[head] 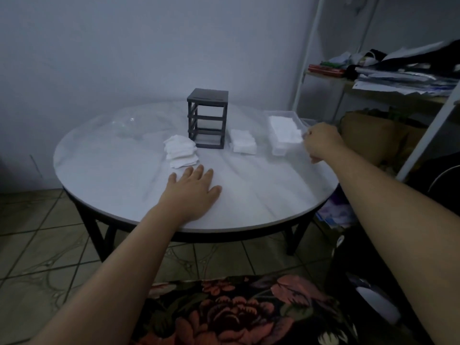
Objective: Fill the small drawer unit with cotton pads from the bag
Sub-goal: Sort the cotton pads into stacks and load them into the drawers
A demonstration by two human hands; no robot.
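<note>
Head view, nearest first: floral fabric (239, 312) at the bottom edge, then two bare forearms reaching out over the round table (124, 190). Left hand (193, 189) flat on the tabletop, fingers spread, palm down, grasping nothing, probably there as a brace while the other arm stretches. Just beyond its fingertips, a loose, slumped stack of cotton pads (180, 151), set within easy reach of the frame, presumably staged for loading. Right hand (321, 140) further out and to the right, fingers curled at the near corner of a clear drawer (281, 131) already packed with white pads; seems pinched on the drawer's edge or on a pad there (dim light, thumb side hidden, so cannot say which, nor whether truly gripping). Second, tidier pile of pads (242, 144) between that drawer and the dark drawer unit (207, 118). Unit itself upright near the table's middle, all three slots open and empty, see-through front to back, so drawers evidently pulled out for filling flat on the table rather than in place. Left of the unit, something clear and crumpled (129, 127), likely the emptied bag, though too faint to be sure. Furthest back, plain wall, and a cluttered shelf (388, 75) at right. By the look of it, filled drawer about ready to slide back into the frame.
</note>
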